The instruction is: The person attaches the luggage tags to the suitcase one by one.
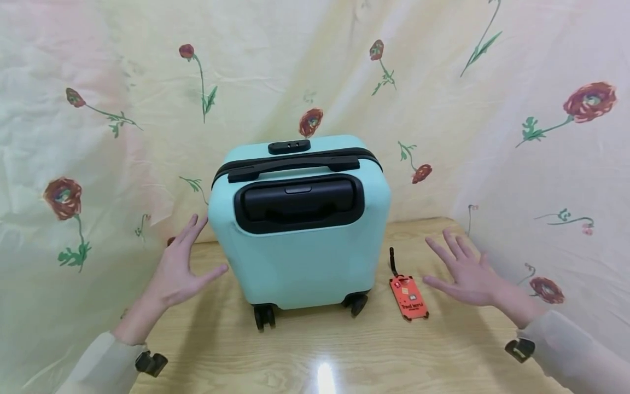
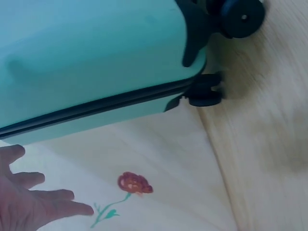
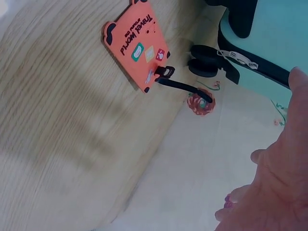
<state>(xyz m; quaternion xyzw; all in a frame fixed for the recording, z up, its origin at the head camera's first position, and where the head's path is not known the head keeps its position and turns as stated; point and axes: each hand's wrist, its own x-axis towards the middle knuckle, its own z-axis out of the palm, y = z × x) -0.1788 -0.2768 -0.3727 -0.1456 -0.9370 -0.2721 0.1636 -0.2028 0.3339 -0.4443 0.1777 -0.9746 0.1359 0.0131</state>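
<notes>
A mint-green suitcase (image 1: 305, 268) with black trim stands upright on its wheels. Its black telescopic handle (image 1: 299, 200) is pushed down into the recess, and a black carry handle (image 1: 295, 166) runs across the top. Fingers spread, my left hand (image 1: 179, 273) hovers beside the suitcase's left side; in the left wrist view the hand (image 2: 29, 199) is near the zipper edge. An orange luggage tag (image 1: 409, 297) with a black strap lies flat right of the suitcase. Just beyond it my right hand (image 1: 467, 273) is held up with fingers spread, holding nothing.
The suitcase and tag are on a light wooden table (image 1: 295, 350). Cream cloth (image 1: 246, 82) printed with red flowers hangs behind and along both sides. A black combination lock (image 1: 289, 146) sits on top of the suitcase. In the right wrist view a zipper pull (image 3: 237, 57) shows near a wheel.
</notes>
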